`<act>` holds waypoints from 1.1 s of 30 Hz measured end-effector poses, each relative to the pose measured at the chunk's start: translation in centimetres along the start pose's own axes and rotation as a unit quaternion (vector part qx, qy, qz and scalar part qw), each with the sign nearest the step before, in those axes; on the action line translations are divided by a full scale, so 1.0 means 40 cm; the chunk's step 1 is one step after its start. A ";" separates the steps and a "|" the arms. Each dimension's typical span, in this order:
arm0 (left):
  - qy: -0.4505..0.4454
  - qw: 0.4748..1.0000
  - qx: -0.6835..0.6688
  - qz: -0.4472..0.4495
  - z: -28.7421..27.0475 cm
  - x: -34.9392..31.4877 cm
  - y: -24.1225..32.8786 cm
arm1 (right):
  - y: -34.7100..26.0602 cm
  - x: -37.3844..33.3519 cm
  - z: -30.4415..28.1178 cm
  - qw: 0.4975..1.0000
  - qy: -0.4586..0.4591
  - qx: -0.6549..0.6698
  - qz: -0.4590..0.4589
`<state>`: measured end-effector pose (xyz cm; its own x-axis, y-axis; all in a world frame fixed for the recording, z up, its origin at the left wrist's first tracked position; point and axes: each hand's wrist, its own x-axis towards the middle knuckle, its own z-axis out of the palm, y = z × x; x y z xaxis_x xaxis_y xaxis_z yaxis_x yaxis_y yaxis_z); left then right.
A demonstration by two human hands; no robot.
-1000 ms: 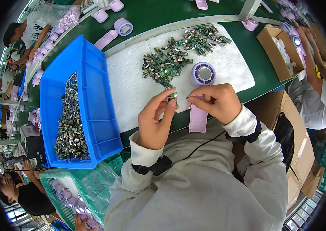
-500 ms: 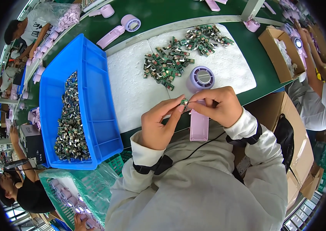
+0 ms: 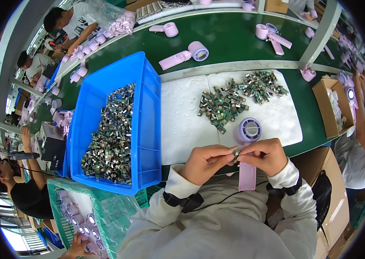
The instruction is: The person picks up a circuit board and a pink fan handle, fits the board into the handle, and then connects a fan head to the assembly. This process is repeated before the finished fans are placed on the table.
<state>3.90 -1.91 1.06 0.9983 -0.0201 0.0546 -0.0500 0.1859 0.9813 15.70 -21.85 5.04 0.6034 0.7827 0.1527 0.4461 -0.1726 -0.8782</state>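
Note:
A small green circuit board point(image 3: 235, 153) is pinched between the thumb and fingers of my left hand point(image 3: 206, 164). My right hand point(image 3: 269, 157) meets it at the board's right side, thumb and forefinger closed together; whatever they grip is too small to make out. Just beyond my fingertips lies the round head of a purple handheld fan point(image 3: 250, 129), on the edge of the white foam sheet point(image 3: 182, 116). Its open pink handle shell point(image 3: 247, 178) extends toward me beneath my right hand, partly covered by it. A heap of loose circuit boards point(image 3: 223, 105) lies beyond on the foam.
On my left stands a blue bin point(image 3: 148, 125) full of circuit boards. A green crate point(image 3: 61, 224) of fan heads is below it, with a co-worker's hand point(image 3: 78, 247) inside. Another fan point(image 3: 197, 51) lies beyond the metal rail. At right is a cardboard box point(image 3: 329, 103).
The view has swung, so the bench appears shifted right and lower. Both hands remain together at the circuit board. A co-worker's hand reaches further into the crate of fan heads.

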 end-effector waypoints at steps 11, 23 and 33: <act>0.011 1.000 -0.003 0.029 -0.011 -0.028 -0.023 | 0.042 0.000 0.023 0.999 -0.014 0.015 0.050; 0.124 0.980 0.035 0.150 0.057 0.019 -0.077 | 0.045 -0.031 0.041 0.993 0.096 -0.067 -0.002; 0.111 0.992 -0.057 0.007 0.044 -0.009 -0.041 | -0.020 0.019 0.021 0.982 0.002 -0.144 -0.126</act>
<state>3.57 -3.93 -0.23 0.9801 0.1979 0.0143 -0.0734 0.2948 0.9527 15.24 -20.62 5.49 0.4526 0.8199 0.3507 0.7495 -0.1367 -0.6477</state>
